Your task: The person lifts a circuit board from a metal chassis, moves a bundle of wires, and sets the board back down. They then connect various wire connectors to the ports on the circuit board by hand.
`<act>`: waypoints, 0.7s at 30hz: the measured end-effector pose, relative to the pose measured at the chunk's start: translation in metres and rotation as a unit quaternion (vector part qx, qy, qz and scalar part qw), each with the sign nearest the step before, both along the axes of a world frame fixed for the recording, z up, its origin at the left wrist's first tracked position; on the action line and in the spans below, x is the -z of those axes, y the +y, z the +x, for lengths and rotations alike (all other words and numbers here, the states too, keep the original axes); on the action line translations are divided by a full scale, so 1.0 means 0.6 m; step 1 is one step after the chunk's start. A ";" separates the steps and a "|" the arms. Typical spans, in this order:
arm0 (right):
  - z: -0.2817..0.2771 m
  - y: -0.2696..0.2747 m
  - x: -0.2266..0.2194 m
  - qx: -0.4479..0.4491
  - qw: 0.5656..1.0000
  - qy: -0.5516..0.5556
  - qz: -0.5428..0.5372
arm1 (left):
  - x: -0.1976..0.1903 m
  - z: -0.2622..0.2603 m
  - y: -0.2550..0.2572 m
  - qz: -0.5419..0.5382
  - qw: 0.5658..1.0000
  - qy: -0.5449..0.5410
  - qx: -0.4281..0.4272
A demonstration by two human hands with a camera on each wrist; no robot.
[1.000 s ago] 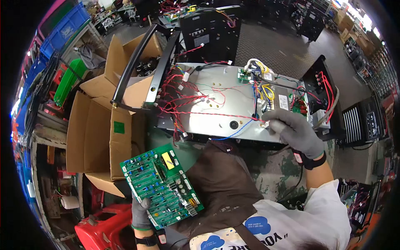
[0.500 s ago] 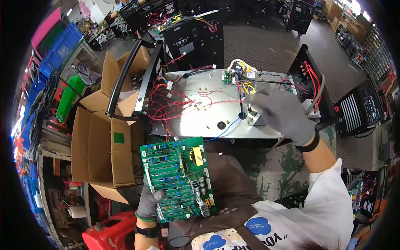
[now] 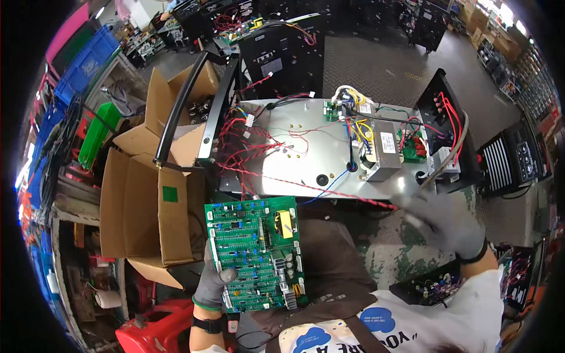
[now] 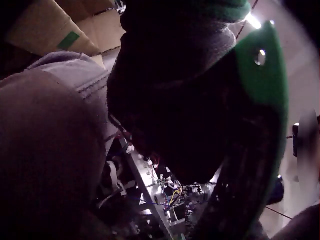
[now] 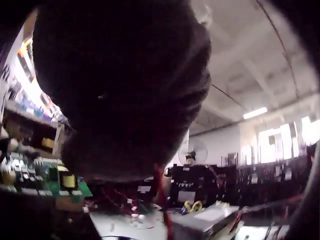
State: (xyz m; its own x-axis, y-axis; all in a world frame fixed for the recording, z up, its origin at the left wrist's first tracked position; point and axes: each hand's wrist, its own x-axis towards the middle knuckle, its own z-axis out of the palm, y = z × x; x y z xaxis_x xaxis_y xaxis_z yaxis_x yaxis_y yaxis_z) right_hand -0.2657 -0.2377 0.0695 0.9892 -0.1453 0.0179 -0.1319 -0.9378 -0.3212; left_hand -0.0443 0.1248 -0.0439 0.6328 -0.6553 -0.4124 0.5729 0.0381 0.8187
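A green circuit board (image 3: 250, 253) with a yellow transformer (image 3: 285, 224) lies tilted over the lap; my gloved left hand (image 3: 213, 285) grips its lower left edge, thumb on top. My gloved right hand (image 3: 444, 226), blurred, pinches the end of a twisted red wire (image 3: 329, 192), drawn taut across the front edge of the metal chassis (image 3: 271, 182). In the right wrist view the red wire (image 5: 165, 210) runs down from the dark glove (image 5: 125, 95). The left wrist view shows the board's dark underside beside the glove.
More red wires (image 3: 235, 154) lie bunched at the chassis's left, by a black handle (image 3: 181, 112). A metal box (image 3: 385, 150) and a black end panel (image 3: 440, 112) stand at its right. An open cardboard box (image 3: 132, 206) and red stool (image 3: 156, 329) are left.
My right hand has moved right and toward the body, pulling the red wire out past the chassis edge. The board has shifted right and turned more upright in my left hand.
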 end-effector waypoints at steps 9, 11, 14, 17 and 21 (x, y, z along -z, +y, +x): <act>-0.040 0.002 0.359 0.092 0.973 0.065 0.201 | -0.018 0.010 -0.018 -0.007 0.998 -0.059 -0.004; -0.097 0.050 0.381 0.163 0.935 0.144 0.281 | -0.045 0.003 -0.031 -0.004 0.999 -0.043 -0.023; -0.080 0.108 0.301 0.168 0.898 0.213 0.348 | -0.019 0.030 -0.016 0.004 0.997 -0.067 0.042; -0.023 0.071 0.171 0.030 0.952 0.153 0.262 | -0.030 0.025 -0.034 0.005 0.998 -0.057 0.034; 0.044 -0.017 -0.006 -0.001 0.997 -0.065 -0.051 | -0.041 0.019 -0.043 0.008 0.998 -0.054 0.028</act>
